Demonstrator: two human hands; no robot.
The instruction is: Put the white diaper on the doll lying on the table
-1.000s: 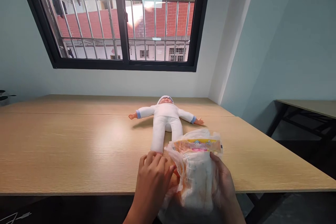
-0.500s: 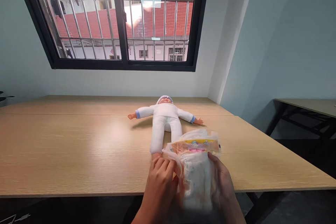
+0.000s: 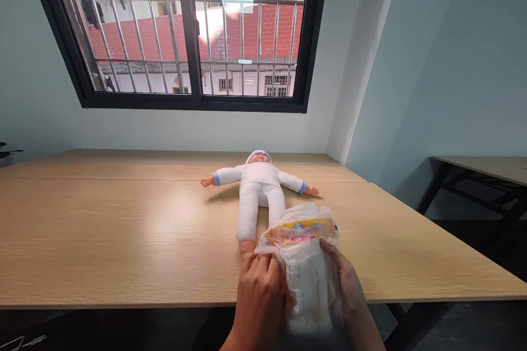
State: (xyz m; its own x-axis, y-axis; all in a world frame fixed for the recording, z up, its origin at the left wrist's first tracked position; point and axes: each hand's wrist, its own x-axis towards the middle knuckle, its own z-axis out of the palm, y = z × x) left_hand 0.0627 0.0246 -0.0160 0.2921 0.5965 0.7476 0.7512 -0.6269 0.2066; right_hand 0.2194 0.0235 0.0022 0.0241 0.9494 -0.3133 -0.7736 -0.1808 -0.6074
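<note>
A packaged white diaper (image 3: 307, 279) in a clear wrapper with a yellow and orange band is held over the table's front edge. My left hand (image 3: 261, 290) has its fingers closed on the wrapper's left edge. On the right side of the package, my right hand (image 3: 348, 279) grips it with the thumb on top. Just beyond, a baby doll (image 3: 260, 175) in white clothes lies on its back, arms spread and feet toward me. The package hides the doll's lower leg on the right.
The wooden table (image 3: 123, 230) reaches back to the wall below a barred window (image 3: 191, 101). A second table (image 3: 489, 167) with dark legs stands at the right. Some plant leaves (image 3: 8, 151) show at the far left.
The package has shifted slightly left with my right hand. My left hand has moved a little to the right and stays closed on the wrapper. The doll has not moved.
</note>
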